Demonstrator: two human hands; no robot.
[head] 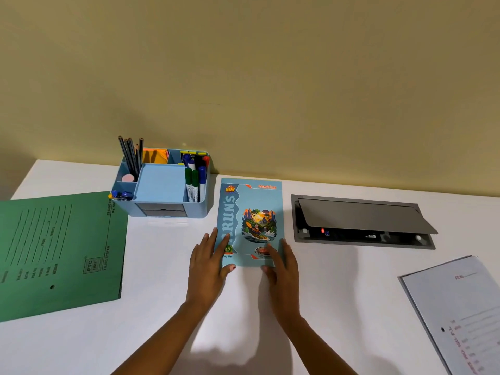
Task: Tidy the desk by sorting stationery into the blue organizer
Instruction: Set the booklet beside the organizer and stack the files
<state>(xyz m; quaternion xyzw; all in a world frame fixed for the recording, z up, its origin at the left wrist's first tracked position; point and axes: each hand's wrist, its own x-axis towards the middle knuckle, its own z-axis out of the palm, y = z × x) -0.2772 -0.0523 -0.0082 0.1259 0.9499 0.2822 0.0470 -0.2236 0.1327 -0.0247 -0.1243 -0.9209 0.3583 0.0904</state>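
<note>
- The green folder lies flat at the left end, its corner running just under the front of the blue organizer. As a large flat item, it has probably been laid aside because it cannot go in a compartment.
- A pale file lies flat at the right, well apart from the rest and partly out of view.
- A grey cable box is sunk into the worktop with its lid propped open.
- The notebook lies face up just beside the organizer's right wall, its spine roughly parallel to it. It looks as if it is being squared up alongside.
- The organizer stands at the back against the wall, and it looks already filled.
- The left hand and right hand rest flat on the notebook's near corners. The fingers are straight and spread, clamped on nothing, which suits pushing or steadying.
- Inside the organizer, pencils stand upright in the back left, markers in the right compartments, and a pink eraser in a small left one.
- The wall is plain yellowish.
- The worktop is smooth and white, so the notebook should slide easily.
</note>
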